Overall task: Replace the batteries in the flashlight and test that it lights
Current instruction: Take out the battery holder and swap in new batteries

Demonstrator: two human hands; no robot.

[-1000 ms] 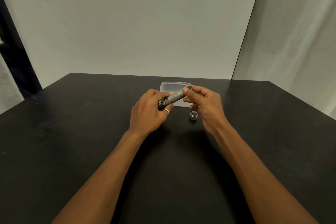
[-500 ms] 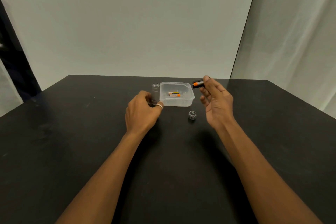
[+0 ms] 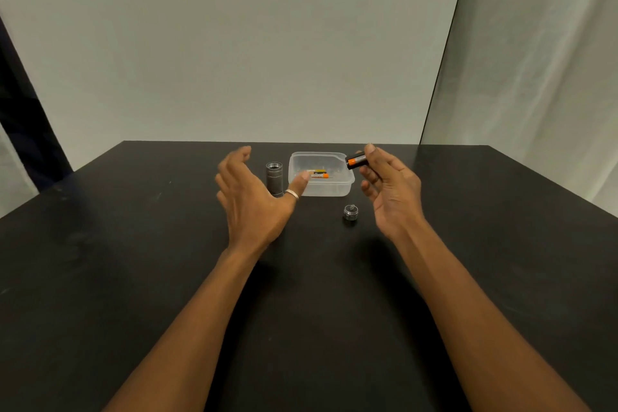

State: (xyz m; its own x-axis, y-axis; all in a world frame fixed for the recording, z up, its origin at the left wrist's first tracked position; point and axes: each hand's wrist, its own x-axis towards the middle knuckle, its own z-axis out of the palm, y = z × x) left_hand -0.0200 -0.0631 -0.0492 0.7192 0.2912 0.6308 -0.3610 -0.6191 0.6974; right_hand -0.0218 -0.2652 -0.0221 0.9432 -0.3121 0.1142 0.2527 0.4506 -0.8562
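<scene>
Left grip [image 3: 254, 201]: wide, fingers spread, holding nothing; hovers at 7 o'clock of the flashlight body [image 3: 274, 177].
Right grip [image 3: 391, 191]: pinches a black-and-orange battery [image 3: 356, 160], aloft at 2 o'clock of the tub [image 3: 329, 191].
Flashlight body: upright on the desk [image 3: 133, 244], open threaded end up, unheld, just at 9 o'clock of the tub.
Tail cap [image 3: 350, 211]: on the desk at 5 o'clock of the tub, spring up.
Risk, tipping: the free-standing body could topple if the left grip brushes it.
Risk, mix-up: if the held battery is dropped among the tub's cells [image 3: 318, 174], it may be confused with them; inserted reversed, no light.
Tub: clear plastic, lidless; seemingly two small orange-marked cells lie inside.
</scene>
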